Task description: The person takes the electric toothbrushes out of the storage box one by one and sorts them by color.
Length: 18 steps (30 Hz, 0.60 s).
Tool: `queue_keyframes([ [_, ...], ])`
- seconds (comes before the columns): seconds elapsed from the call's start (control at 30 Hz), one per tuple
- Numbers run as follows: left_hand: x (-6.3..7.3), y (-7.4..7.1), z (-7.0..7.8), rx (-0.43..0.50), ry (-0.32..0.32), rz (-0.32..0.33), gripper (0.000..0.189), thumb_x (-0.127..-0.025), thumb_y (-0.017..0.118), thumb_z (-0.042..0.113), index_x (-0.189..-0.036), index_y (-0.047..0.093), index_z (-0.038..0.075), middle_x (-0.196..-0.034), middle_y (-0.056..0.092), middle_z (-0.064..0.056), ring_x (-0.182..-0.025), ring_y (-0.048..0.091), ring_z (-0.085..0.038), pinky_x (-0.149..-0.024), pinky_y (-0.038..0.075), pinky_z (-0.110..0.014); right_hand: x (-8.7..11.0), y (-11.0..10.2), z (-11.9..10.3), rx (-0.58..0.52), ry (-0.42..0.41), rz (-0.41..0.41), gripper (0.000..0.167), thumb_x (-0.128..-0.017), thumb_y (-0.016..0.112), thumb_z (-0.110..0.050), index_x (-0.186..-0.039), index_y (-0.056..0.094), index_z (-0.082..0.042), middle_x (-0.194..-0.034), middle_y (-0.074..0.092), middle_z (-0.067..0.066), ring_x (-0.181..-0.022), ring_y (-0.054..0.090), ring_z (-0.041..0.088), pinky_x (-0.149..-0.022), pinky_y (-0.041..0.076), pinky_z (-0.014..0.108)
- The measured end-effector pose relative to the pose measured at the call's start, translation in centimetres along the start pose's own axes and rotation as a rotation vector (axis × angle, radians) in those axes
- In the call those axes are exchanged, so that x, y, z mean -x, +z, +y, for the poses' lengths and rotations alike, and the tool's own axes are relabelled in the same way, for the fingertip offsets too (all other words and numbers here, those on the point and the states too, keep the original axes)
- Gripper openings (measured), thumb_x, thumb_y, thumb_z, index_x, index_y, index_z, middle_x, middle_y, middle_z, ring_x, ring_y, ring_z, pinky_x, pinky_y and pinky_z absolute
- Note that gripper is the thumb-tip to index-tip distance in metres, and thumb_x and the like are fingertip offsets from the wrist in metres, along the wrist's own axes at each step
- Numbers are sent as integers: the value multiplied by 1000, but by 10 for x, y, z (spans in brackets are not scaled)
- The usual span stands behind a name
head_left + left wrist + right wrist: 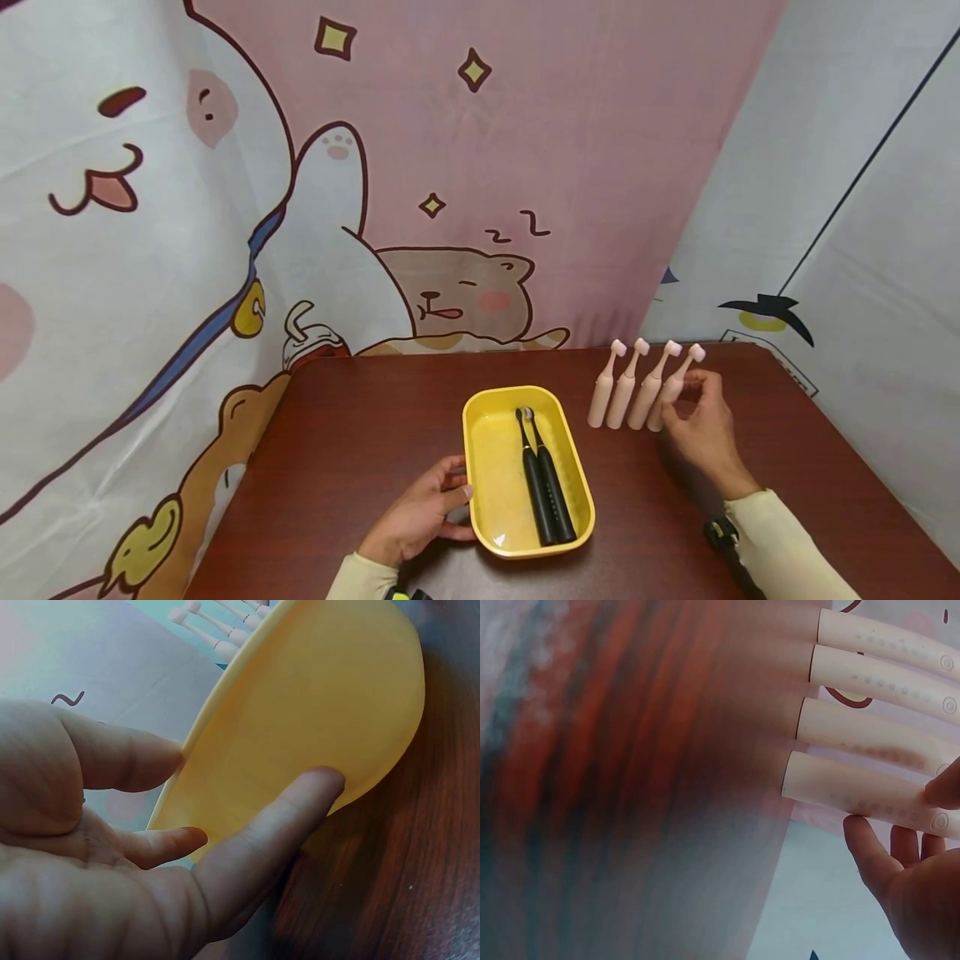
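Four-sided and round-cornered, a yellow tray (491,554) sits on the table with two black electric toothbrushes lying side by side, one of them the right-hand toothbrush (557,492). Against its left side rest the extended fingers of my left hand (420,510), the thumb tip right at the rim. In the left wrist view the fingertips (319,784) touch the tray's outer wall (330,697). My right hand (705,429) pinches the rightmost pink electric toothbrush (670,390) between thumb and fingers. That toothbrush stands upright at the end of a row of several (870,784).
The other pink toothbrushes, such as the leftmost one (600,400), stand close together right of the tray. Behind the dark brown table (360,417) hangs a cartoon-printed cloth (600,167), which also rises along both sides.
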<state>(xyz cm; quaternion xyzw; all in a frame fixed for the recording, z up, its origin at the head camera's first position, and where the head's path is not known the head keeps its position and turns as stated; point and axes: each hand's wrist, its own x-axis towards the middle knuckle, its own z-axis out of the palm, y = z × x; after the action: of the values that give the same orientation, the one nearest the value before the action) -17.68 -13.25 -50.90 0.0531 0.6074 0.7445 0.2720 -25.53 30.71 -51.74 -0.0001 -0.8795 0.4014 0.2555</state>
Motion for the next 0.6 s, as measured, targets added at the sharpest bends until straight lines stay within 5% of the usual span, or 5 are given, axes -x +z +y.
queue_keyframes([
  [0.33, 0, 0, 2, 2, -14, 0, 58, -110, 52, 8, -159, 25, -5, -150, 40, -36, -124, 61, -37, -83, 65, -53, 0, -7, -6, -22, 42, -41, 69, -89, 78, -1, -143, 36, 1, -128, 54, 26, -116, 60, 42, -78, 51, 2],
  [0.6, -1, -1, 0, 4, -15, -2, 57, -110, 52, 9, -159, 26, -5, -150, 41, -35, -124, 61, -37, -83, 65, -53, -1, -11, -10, -30, 45, -18, 67, -88, 78, -1, -142, 38, 4, -128, 55, 27, -116, 60, 38, -78, 47, -2],
])
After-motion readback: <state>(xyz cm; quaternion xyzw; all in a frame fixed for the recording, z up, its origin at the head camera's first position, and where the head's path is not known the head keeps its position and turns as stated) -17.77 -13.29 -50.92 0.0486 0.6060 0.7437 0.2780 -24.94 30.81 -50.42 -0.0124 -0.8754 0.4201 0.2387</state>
